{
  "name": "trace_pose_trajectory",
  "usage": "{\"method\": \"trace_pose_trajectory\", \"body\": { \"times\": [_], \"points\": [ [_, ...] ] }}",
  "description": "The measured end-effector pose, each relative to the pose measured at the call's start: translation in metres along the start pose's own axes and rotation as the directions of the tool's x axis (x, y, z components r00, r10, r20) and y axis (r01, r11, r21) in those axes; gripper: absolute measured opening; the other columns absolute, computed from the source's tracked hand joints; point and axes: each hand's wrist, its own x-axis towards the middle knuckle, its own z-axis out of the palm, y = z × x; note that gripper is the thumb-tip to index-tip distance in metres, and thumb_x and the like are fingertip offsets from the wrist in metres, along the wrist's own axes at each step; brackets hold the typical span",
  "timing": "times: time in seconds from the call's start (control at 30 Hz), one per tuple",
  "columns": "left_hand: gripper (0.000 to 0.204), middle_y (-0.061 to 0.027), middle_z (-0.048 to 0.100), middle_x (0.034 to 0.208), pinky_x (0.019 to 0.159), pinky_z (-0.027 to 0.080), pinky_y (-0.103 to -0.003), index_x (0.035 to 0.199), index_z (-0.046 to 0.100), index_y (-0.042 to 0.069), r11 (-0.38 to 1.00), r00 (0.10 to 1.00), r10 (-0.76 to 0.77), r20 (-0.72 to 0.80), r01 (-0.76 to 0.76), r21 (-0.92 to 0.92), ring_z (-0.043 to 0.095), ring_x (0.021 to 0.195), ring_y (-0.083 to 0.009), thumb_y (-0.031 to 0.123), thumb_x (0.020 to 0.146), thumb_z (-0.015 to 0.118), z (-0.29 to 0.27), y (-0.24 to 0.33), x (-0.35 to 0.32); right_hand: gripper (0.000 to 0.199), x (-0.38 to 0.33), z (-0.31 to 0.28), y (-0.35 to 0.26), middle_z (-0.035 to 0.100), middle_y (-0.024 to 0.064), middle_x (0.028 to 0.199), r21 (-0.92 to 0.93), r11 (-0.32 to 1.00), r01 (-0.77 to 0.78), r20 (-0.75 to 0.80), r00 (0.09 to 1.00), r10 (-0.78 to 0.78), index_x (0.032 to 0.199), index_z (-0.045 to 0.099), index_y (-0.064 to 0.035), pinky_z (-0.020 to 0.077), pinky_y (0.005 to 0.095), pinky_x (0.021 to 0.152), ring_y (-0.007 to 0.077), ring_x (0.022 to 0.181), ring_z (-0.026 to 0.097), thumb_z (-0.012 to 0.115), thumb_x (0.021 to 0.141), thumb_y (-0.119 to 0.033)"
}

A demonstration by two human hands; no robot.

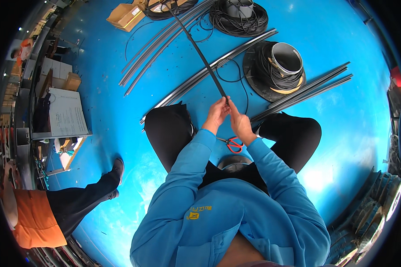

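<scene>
A long dark bar (203, 61) stretches away from me, its near end at my fingertips. My left hand (216, 114) has its fingers closed around that end. Close beside it, my right hand (241, 125) pinches at the same end with thumb and fingers. A thin black cord (246, 91) loops from the nearer spool toward the hands; whether the fingers also hold it is too small to see. Red-handled scissors (234, 145) lie on the floor between my legs, just below the hands.
Bundles of dark bars (182, 93) lie beyond my knees, with more bars (314, 89) at the right. The nearer cord spool (276, 69), a farther coil (238, 20) and a cardboard box (125, 17) stand ahead. At left, a person in orange (38, 218) extends a leg near a workbench (67, 111).
</scene>
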Motion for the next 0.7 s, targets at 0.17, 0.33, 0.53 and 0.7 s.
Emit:
{"method": "trace_pose_trajectory", "body": {
  "times": [0.17,0.33,0.53,0.7],
  "points": [
    [0.019,-0.0042,0.059,0.078,0.061,0.043,-0.021,0.096,0.059,0.003,0.999,0.998,-0.047,-0.031,0.048,0.015,0.053,0.068,-0.0093,0.019,0.087,0.057,0.003,-0.007,-0.004,0.050,-0.002,0.000,0.008,0.062,0.0168,0.075,-0.065,0.998,0.019,0.011,1.000,-0.018,0.132,0.036,-0.0089,0.0449,0.0383,0.054,0.0328,0.060,0.060,0.047,0.083,-0.003],
    [0.018,-0.0042,0.058,0.076,0.061,0.043,-0.021,0.096,0.059,0.003,0.999,1.000,-0.023,-0.006,0.023,0.047,0.052,0.067,-0.0096,0.019,0.087,0.057,0.004,-0.003,-0.003,0.051,0.006,0.000,0.006,0.062,0.0155,0.075,0.041,0.998,0.050,-0.027,0.998,-0.049,0.132,0.035,-0.0101,0.0452,0.0374,0.055,0.0318,0.061,0.060,0.046,0.084,-0.003],
    [0.018,-0.0042,0.058,0.076,0.061,0.042,-0.022,0.096,0.059,0.003,1.000,1.000,0.004,-0.013,-0.004,0.009,0.052,0.066,-0.0099,0.019,0.087,0.057,0.001,0.000,0.004,0.049,-0.009,-0.003,0.002,0.062,0.0149,0.075,0.003,0.999,-0.036,0.062,0.997,0.036,0.133,0.035,-0.0111,0.0450,0.0368,0.056,0.0306,0.061,0.059,0.045,0.086,-0.004],
    [0.018,-0.0041,0.058,0.077,0.060,0.041,-0.022,0.095,0.059,0.004,0.999,1.000,-0.020,0.006,0.019,0.037,0.052,0.067,-0.0098,0.020,0.088,0.056,0.000,-0.002,0.000,0.049,0.005,0.000,-0.001,0.062,0.0149,0.076,0.046,0.999,-0.018,-0.005,1.000,0.018,0.134,0.034,-0.0116,0.0446,0.0371,0.056,0.0303,0.061,0.059,0.044,0.087,-0.005]
  ]
}}
